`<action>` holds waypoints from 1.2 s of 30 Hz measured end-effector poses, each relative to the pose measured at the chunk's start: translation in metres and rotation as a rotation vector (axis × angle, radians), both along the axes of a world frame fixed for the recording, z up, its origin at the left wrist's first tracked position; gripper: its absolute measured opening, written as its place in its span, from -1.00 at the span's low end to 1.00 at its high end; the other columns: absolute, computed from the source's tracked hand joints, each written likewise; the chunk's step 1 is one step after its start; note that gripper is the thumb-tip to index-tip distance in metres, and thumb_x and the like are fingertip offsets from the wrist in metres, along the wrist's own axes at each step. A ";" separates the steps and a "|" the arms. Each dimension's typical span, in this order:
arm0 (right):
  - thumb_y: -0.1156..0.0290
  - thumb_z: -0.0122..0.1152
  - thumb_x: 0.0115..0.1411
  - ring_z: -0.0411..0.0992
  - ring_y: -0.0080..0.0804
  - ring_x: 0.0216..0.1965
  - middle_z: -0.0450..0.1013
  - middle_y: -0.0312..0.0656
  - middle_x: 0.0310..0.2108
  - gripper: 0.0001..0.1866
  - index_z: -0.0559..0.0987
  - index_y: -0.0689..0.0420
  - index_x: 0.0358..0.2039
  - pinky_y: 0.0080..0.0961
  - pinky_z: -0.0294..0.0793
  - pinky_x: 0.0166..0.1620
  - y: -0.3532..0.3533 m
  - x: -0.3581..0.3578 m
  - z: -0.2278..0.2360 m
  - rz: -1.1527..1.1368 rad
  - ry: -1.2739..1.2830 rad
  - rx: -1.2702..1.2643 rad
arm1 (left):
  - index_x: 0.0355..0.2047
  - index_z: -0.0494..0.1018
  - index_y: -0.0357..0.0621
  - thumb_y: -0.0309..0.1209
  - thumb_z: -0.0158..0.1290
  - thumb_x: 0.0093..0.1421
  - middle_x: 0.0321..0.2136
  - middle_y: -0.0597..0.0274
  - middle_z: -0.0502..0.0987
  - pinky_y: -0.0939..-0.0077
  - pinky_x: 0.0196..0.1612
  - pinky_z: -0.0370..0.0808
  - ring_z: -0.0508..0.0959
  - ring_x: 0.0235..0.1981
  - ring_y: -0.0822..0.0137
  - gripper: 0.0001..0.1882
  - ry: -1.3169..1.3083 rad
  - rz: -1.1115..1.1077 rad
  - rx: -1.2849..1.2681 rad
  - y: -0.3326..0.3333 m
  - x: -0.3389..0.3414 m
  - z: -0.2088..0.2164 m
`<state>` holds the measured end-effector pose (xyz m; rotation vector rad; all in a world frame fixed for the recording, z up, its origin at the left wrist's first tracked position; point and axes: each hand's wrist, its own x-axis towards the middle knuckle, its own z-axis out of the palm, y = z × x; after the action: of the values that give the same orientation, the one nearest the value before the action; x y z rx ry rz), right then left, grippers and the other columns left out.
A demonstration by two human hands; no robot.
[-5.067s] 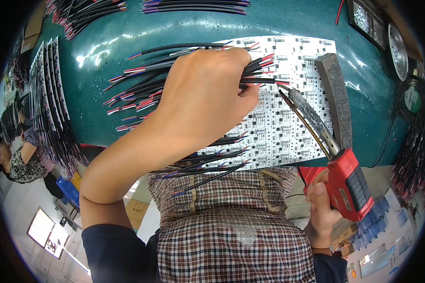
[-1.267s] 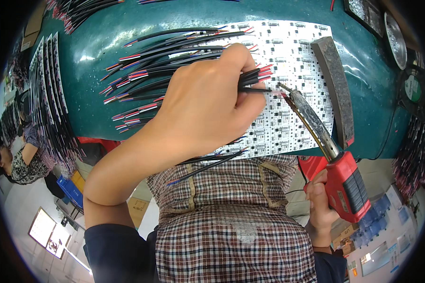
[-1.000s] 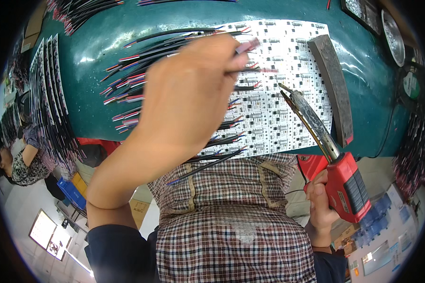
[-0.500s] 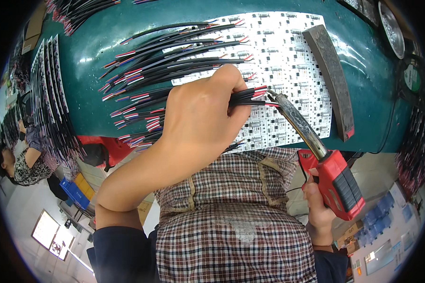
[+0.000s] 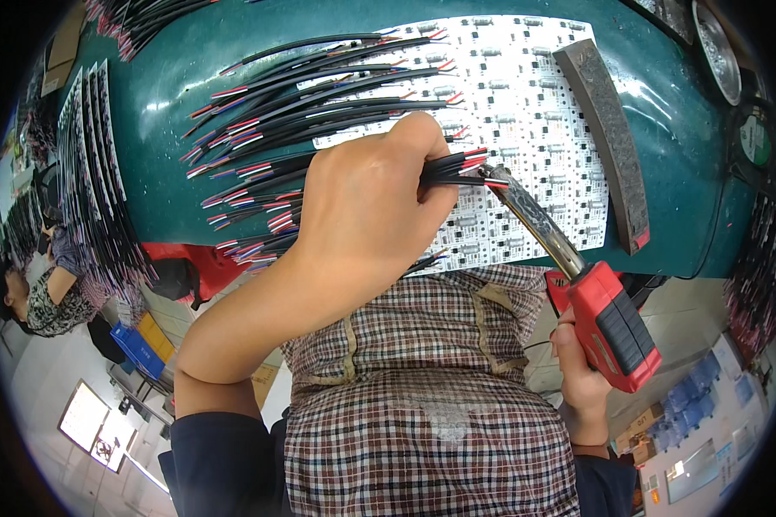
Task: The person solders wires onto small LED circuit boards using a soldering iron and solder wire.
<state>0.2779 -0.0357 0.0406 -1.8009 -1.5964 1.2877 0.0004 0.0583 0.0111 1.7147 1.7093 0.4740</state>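
Note:
Several black cables with red and white wire ends [image 5: 457, 169] stick out from between the thumb and fingers of my left hand [image 5: 372, 202], which is closed on them above a white circuit board sheet [image 5: 535, 103]. My right hand [image 5: 582, 372] grips the red and black handle of a soldering iron [image 5: 616, 323]. The iron's tip is at the wire ends, beside the board's solder pads; the exact contact is too small to make out. More black cables [image 5: 319, 112] lie in rows across the sheet's left part, their stripped ends on the board.
A dark metal bar [image 5: 608, 142] lies along the sheet's right edge on the green table [image 5: 159, 198]. A round metal bowl [image 5: 716, 52] stands at the far right. Bundled cables [image 5: 95, 181] hang at the left, where another person [image 5: 52, 289] sits.
The iron and my right hand have shifted slightly up and to the left. The cable ends in my left hand have moved slightly up. The sheet also appears a little higher.

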 end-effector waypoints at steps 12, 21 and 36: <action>0.52 0.41 0.01 0.56 -0.14 -0.37 0.56 -0.07 -0.35 -0.73 0.63 0.25 -0.23 -0.34 0.53 -0.24 -0.002 0.003 0.008 -0.077 0.015 -0.014 | -0.38 0.49 -0.20 -0.46 0.25 0.04 -0.61 0.13 0.58 0.36 -0.49 0.46 0.57 -0.61 0.18 -0.83 -0.007 0.000 0.018 0.000 0.001 -0.002; 0.52 0.40 -0.01 0.57 -0.14 -0.38 0.57 -0.08 -0.36 -0.74 0.64 0.25 -0.25 -0.34 0.53 -0.25 -0.003 0.001 0.008 -0.061 -0.031 -0.035 | -0.37 0.52 -0.23 -0.43 0.30 0.09 -0.60 0.16 0.58 0.51 -0.53 0.39 0.50 -0.66 0.34 -0.81 -0.019 -0.034 -0.010 0.004 -0.004 -0.001; 0.53 0.40 0.02 0.56 -0.19 -0.36 0.57 -0.10 -0.34 -0.74 0.65 0.22 -0.22 -0.34 0.52 -0.23 -0.013 0.008 0.009 -0.082 -0.076 -0.010 | -0.40 0.53 -0.22 -0.45 0.30 0.08 -0.59 0.15 0.58 0.47 -0.50 0.43 0.54 -0.63 0.29 -0.84 -0.023 -0.038 0.036 0.002 -0.002 -0.003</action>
<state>0.2858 -0.0487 0.0492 -1.9216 -1.5408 1.2065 -0.0017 0.0603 0.0085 1.7574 1.6585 0.5078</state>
